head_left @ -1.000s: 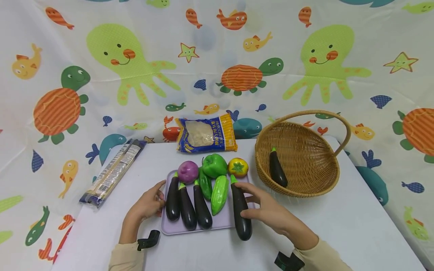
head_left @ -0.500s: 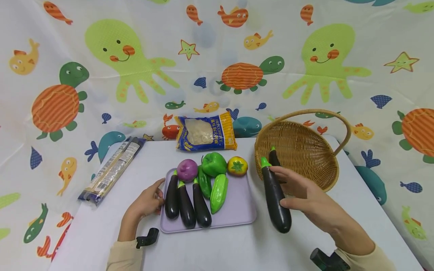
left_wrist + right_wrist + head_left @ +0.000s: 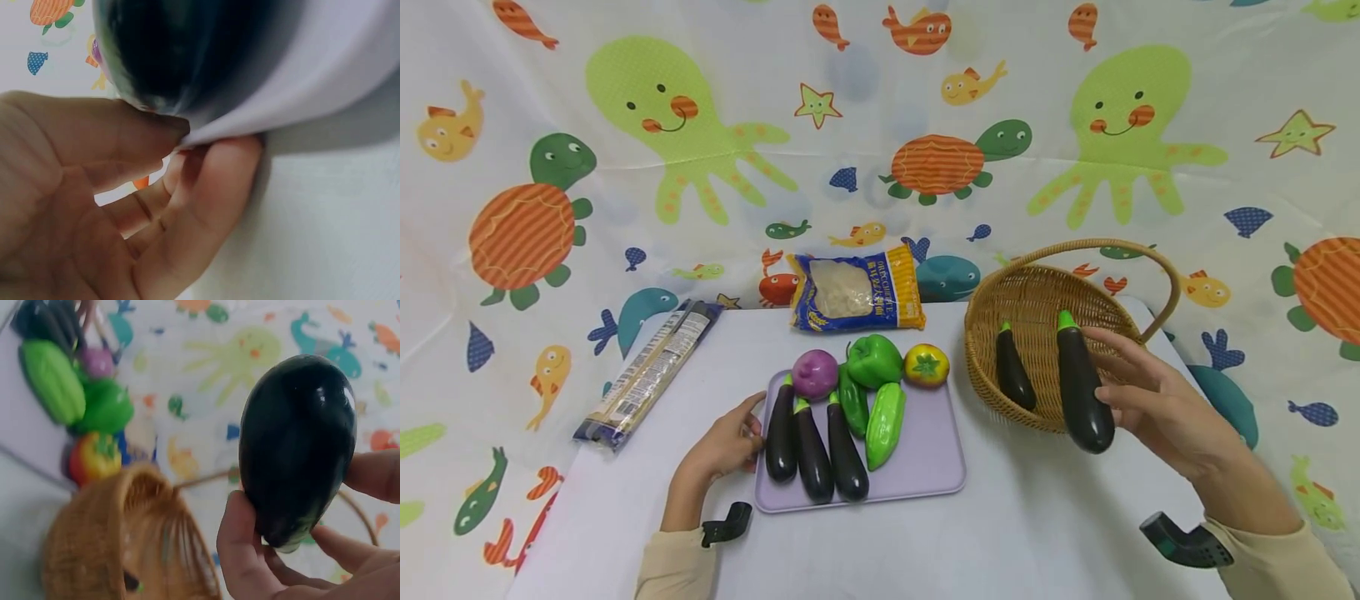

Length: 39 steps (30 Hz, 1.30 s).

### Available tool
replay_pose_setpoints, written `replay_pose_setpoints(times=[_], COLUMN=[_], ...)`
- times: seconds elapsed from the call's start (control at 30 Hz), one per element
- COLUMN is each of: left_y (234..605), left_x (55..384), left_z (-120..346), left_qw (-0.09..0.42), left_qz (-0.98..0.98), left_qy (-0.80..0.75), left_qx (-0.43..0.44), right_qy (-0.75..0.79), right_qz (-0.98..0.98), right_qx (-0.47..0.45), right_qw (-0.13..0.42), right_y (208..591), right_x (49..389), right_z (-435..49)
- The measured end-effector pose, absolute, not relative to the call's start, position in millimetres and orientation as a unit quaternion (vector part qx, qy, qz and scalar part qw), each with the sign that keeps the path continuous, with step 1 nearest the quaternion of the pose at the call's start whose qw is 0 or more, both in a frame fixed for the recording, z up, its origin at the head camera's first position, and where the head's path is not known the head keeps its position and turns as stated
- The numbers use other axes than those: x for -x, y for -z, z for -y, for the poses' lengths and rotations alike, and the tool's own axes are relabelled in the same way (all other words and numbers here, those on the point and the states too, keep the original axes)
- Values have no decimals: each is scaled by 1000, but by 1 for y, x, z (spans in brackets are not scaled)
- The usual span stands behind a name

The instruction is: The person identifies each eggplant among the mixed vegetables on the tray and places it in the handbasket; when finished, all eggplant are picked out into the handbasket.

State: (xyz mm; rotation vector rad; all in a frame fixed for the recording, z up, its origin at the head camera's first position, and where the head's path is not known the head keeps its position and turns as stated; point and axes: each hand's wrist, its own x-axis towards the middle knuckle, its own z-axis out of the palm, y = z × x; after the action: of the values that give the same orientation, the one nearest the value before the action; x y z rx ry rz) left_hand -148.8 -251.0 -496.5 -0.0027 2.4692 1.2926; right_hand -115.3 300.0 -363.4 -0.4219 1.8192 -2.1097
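Note:
My right hand (image 3: 1157,400) grips a dark eggplant (image 3: 1082,392) with a green stem, raised before the wicker basket (image 3: 1120,417), which it partly overlaps in the head view. The right wrist view shows fingers and thumb round this eggplant (image 3: 297,450). Inside the basket lies another eggplant (image 3: 1015,372). On the left, my left hand (image 3: 726,446) pinches the rim of the lilac tray (image 3: 917,467); its thumb and fingers (image 3: 212,206) meet at that edge. The tray bears several eggplants (image 3: 812,462), a purple onion-like vegetable (image 3: 815,374), a green bell pepper (image 3: 876,360) and other green vegetables (image 3: 885,427).
A yellow-red, tomato-like item (image 3: 927,366) sits at the tray's back right corner. Behind the tray lies a blue and yellow pasta bag (image 3: 857,289). A long clear packet (image 3: 647,375) rests at the table's left edge. A patterned cloth (image 3: 865,100) hangs behind.
My right hand has picked the eggplant up off the tray's right side and carried it rightward to the basket. My left hand has stayed at the tray's left edge.

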Motion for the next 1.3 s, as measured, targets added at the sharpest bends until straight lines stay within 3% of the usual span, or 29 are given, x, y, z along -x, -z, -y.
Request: replay_pose_setpoints(times=[0.33,0.83,1.3], left_y=[495,493,493], left_x=[148,148,146], left_z=[251,249,250], left_qw=[177,175,177], left_qz=[-873,-871,-870], left_qy=[-454,-458,-459], left_qx=[-2,-2,3], right_qy=[701,485,391], right_qz=[-687,-831,-853], right_qx=[41,0,29], right_qw=[190,272,344], right_y=[363,371,404], right_x=[168,238,253], right_z=[-330,-305,-289])
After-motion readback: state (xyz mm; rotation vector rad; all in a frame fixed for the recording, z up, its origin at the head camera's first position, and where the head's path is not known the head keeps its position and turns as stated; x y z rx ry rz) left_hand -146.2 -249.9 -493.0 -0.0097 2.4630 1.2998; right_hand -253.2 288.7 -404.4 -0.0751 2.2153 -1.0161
